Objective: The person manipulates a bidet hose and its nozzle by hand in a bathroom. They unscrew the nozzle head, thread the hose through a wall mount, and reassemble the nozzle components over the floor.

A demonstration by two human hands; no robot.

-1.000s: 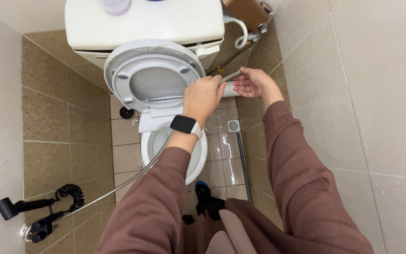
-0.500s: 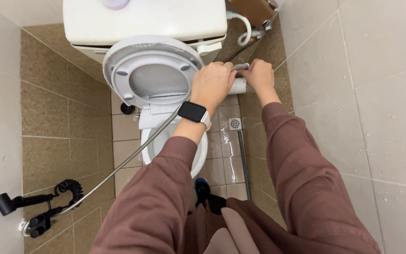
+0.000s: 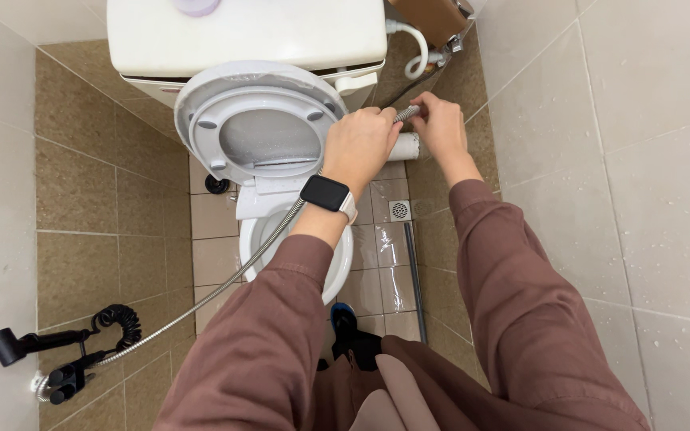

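Note:
My left hand (image 3: 359,147), with a dark watch on its wrist, is closed around a flexible metal hose (image 3: 233,279). The hose runs from a fitting low on the left wall, across the toilet bowl (image 3: 259,231), up through my fist. My right hand (image 3: 441,126) grips the hose's end just right of my left hand, near the wall valve (image 3: 441,56) beside the cistern (image 3: 249,33). The toilet lid and seat (image 3: 253,120) stand raised.
A black spray head with a coiled black hose (image 3: 57,339) hangs on the left tiled wall. A white pipe (image 3: 403,147) lies behind my hands. A floor drain (image 3: 398,211) sits right of the bowl. Tiled walls close in on both sides.
Both hands rose toward the valve with the hose. My right hand went from open fingers to a closed grip on the hose end, and the hose now hangs slacker over the bowl.

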